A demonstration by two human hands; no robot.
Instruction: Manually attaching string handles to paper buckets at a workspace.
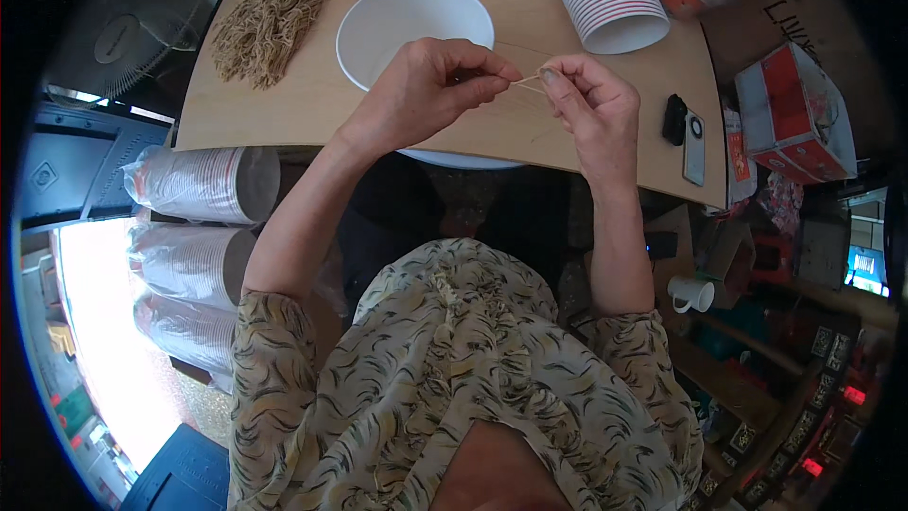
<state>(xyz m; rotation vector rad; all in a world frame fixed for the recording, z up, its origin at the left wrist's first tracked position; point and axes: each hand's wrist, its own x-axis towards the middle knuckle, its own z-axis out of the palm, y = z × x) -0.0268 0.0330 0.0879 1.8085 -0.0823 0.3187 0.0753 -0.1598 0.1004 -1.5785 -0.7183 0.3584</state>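
Over the table, my left hand and my right hand face each other a short way apart. A thin tan string runs between their fingertips, pinched at either side. Behind my left hand is a round white tub with its open mouth up; the hand covers part of its rim. A heap of tangled tan strings lies at the table's far left.
Stacked paper tubs lie at the far right of the table. A phone and a small black object rest by its right edge. Bagged tubs are piled at left, below a fan. A white mug sits lower right.
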